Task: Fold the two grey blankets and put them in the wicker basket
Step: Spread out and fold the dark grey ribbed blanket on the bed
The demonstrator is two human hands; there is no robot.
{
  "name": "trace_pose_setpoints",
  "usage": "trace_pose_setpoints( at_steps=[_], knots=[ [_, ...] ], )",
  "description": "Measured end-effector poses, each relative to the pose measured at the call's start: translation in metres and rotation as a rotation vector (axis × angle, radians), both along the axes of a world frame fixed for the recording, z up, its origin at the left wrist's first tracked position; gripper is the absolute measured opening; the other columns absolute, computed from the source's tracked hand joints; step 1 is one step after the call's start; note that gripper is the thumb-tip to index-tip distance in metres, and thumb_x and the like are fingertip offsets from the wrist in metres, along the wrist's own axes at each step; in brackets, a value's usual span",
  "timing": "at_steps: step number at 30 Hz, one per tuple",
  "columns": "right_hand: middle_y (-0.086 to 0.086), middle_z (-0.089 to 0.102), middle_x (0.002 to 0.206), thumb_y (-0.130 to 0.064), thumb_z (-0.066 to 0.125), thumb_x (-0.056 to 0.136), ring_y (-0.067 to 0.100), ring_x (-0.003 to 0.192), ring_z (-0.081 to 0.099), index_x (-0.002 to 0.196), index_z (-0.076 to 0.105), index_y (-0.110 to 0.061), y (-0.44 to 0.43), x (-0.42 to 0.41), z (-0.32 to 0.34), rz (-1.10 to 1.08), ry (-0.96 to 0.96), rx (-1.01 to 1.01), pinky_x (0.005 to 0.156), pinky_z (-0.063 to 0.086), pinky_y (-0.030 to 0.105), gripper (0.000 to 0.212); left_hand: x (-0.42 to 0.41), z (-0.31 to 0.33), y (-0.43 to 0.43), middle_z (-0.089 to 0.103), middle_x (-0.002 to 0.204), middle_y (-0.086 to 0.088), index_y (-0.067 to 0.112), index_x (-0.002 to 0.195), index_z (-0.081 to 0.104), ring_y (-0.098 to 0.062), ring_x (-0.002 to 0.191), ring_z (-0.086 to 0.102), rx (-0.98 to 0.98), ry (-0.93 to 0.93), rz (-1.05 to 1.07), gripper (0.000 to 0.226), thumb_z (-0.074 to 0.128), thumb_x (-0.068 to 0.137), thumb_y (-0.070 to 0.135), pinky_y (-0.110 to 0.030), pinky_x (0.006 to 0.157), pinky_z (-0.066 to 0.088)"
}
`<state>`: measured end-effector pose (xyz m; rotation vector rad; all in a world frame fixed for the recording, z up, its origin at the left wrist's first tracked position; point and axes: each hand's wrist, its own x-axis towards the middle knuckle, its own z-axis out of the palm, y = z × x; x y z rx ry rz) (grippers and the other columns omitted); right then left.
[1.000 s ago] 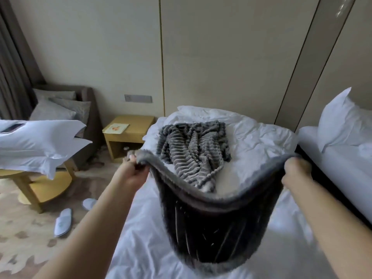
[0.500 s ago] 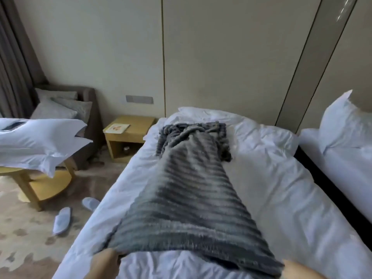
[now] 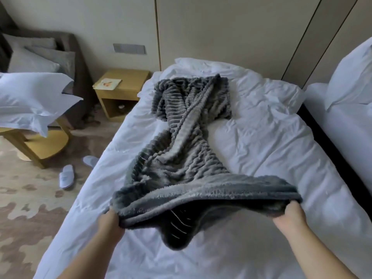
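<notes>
Now we stand at the foot of a white bed (image 3: 261, 141), spreading the first grey blanket (image 3: 181, 170) before folding it. Our left hand (image 3: 110, 219), at 7 o'clock in view, has its fingers curled round the near left corner. Our right hand (image 3: 289, 215), at 5 o'clock, is clamped on the near right corner. The hands are well apart, and the near hem sags between them, lifted off the sheet so its dark underside shows. The blanket runs toward 12 o'clock, rumpled and narrowing. Its far end lies over the second grey blanket (image 3: 163, 101), which sits bunched near the pillow end. The wicker basket is not in view.

We judge this step to be laying out. The cloth is not yet flat, so the next move calls for drawing the corners back and outward to smooth it, then carrying them to the far edge for a first fold.

Half a second ago the blanket lay tauter and smoother, hiding most of the other one, with our hands lower in view. A second ago it hung like a curtain between raised hands.
</notes>
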<state>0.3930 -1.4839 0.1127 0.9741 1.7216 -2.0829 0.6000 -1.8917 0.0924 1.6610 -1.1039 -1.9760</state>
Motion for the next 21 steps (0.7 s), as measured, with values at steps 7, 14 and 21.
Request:
trace_pose_setpoints(
  at_steps=[7,14,21],
  knots=[
    [0.006,0.045,0.146,-0.044,0.053,0.091,0.017,0.133,0.044,0.142,0.044,-0.009,0.033,0.076,-0.079,1.401,-0.402,0.926,0.104,0.034,0.023,0.063,0.068,-0.049,0.005,0.047,0.139,-0.019,-0.003,0.124,0.055,-0.025,0.129,0.042,-0.105,-0.702,-0.55,0.04,0.061,0.089,0.015,-0.026,0.107,0.027],
    [0.023,0.064,0.108,-0.028,0.038,0.1,0.035,0.095,0.059,0.105,0.061,-0.001,0.002,0.021,-0.051,0.814,-0.097,1.085,0.078,0.048,0.038,0.036,0.024,-0.026,-0.017,0.059,0.115,-0.029,0.0,0.114,0.056,-0.044,0.109,0.055,-0.451,-0.696,-0.043,0.029,0.048,0.086,0.001,-0.044,0.096,0.041],
    [0.018,0.058,0.121,-0.029,0.054,0.093,0.033,0.098,0.056,0.126,0.053,-0.013,-0.087,-0.054,-0.049,0.582,0.182,0.957,0.077,0.047,0.039,0.036,-0.087,-0.028,0.002,0.064,0.114,-0.008,0.022,0.106,0.067,-0.028,0.103,0.057,-0.777,-0.509,-0.557,0.038,0.046,0.08,0.005,-0.035,0.089,0.043]
  ],
)
